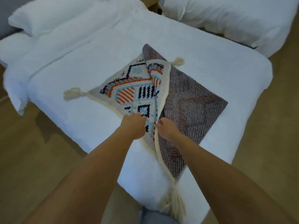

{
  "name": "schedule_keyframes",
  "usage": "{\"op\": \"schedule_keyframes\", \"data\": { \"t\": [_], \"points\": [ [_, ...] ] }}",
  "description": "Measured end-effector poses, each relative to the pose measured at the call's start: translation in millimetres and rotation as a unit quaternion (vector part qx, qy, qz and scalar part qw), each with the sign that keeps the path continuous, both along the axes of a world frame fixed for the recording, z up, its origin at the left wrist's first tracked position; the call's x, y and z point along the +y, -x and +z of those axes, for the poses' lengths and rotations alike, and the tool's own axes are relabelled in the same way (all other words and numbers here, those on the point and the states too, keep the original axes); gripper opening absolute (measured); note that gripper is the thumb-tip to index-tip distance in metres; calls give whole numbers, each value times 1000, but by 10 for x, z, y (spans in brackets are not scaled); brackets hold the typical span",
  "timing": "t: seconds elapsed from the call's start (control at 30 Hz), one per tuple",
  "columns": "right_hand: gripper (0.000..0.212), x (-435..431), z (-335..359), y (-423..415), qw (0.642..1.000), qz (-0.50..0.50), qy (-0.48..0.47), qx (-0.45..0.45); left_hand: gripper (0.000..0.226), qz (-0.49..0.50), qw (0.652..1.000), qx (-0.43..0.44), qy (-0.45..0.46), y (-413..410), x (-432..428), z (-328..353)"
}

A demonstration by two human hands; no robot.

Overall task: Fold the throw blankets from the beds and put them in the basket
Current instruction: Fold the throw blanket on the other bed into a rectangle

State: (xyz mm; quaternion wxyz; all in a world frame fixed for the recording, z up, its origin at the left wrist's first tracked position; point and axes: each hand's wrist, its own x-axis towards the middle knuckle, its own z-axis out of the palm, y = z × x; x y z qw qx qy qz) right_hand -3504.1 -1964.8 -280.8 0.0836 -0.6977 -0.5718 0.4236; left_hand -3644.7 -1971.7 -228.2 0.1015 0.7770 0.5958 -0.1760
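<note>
A throw blanket [129,92] with an orange, blue and black pattern and cream tassels lies partly folded on the white bed [80,75]. Its plain purplish woven underside [191,109] faces up on the right half. My left hand [134,125] grips the patterned fold near its front edge. Just right of it, my right hand [165,129] pinches the cream border where the fold lifts off the underside. One tassel [174,202] hangs over the bed's near corner. No basket is in view.
A white pillow [53,18] lies at the head of this bed. A second bed with white bedding [234,18] stands at the upper right across a narrow gap. Wooden floor [32,151] surrounds the bed's corner.
</note>
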Motion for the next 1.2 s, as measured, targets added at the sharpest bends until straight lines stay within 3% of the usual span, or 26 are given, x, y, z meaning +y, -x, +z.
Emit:
{"op": "schedule_keyframes", "data": {
  "t": [0.4,0.67,0.87,1.1,1.2],
  "points": [
    [24,1500,71,81,998,-67,-6,-18,32,-93,995,-33,14,110,1922,-119],
    [17,2957,-638,181,968,-235,-64,-60,43,-207,976,-74,10,157,3505,-1168],
    [23,3936,-1143,3,903,-420,-93,16,48,-170,964,-183,-91,-97,4283,-1857],
    [38,4311,-1422,-117,860,-499,-28,104,50,-160,964,-198,-81,-342,4665,-2130],
    [26,4339,-1380,-17,871,-478,-71,90,52,-96,947,-307,-6,-258,4633,-2134]
  ]
}}
